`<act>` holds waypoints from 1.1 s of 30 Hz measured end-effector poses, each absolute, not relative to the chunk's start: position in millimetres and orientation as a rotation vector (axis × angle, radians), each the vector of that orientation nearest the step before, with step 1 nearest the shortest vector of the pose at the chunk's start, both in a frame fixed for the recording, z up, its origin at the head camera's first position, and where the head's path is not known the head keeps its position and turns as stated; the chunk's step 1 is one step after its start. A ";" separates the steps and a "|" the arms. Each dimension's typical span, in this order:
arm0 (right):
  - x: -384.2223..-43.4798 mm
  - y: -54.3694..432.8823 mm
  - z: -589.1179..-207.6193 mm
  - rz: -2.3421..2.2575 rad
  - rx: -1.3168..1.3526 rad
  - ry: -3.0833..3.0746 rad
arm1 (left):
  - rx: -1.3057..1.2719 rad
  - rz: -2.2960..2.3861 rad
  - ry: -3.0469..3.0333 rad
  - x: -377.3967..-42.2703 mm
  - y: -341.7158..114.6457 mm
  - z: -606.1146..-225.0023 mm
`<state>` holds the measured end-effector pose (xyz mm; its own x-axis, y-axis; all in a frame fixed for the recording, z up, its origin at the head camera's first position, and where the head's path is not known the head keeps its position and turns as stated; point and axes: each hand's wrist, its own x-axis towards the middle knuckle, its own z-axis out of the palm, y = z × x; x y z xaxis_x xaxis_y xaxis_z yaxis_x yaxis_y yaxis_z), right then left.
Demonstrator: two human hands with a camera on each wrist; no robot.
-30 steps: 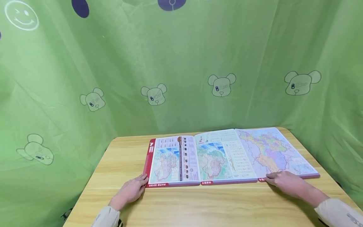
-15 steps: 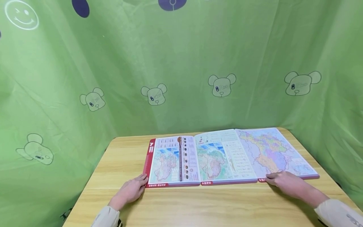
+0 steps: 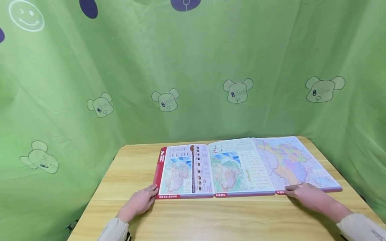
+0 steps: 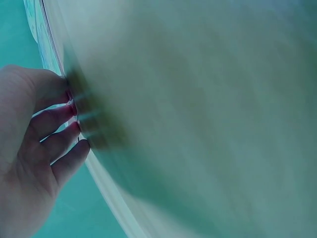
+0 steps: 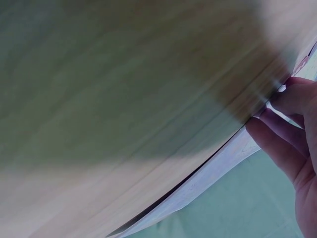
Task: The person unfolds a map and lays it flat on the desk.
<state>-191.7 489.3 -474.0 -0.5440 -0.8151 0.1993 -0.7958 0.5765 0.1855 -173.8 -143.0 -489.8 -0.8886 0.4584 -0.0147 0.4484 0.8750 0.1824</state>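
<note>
A fold-out map lies spread flat on the wooden table, three panels side by side, each printed with maps or text. Red trim runs down its left edge, and small red tabs sit along the near edge. At the near left corner my left hand touches that red edge with its fingertips; the left wrist view shows the fingers fairly straight against the edge. My right hand rests at the near edge of the right panel. Its fingertips meet that edge in the right wrist view, where fingers are loosely bent.
A wooden table with rounded far corners extends on both sides of the map and in front of it. A green curtain printed with bear heads hangs close behind the table and along both sides.
The head view has shifted very slightly, moving the whole scene a little to the right. Both hands keep their places at the map's edges.
</note>
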 end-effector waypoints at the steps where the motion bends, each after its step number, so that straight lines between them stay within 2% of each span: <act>1: -191.6 489.0 -474.1 -0.099 1.330 -2.545 | 0.721 0.278 2.984 -173.4 -142.8 -489.9; 11: -183.3 488.6 -475.5 -0.086 1.312 -2.492 | 0.710 0.294 2.993 -175.0 -141.1 -491.8; 24: -189.0 486.3 -471.3 -0.071 1.272 -2.441 | 0.708 0.292 3.032 -192.5 -129.8 -482.6; 33: -199.8 454.3 -460.4 0.085 0.868 -2.679 | 0.506 0.187 3.111 -209.4 -95.9 -457.4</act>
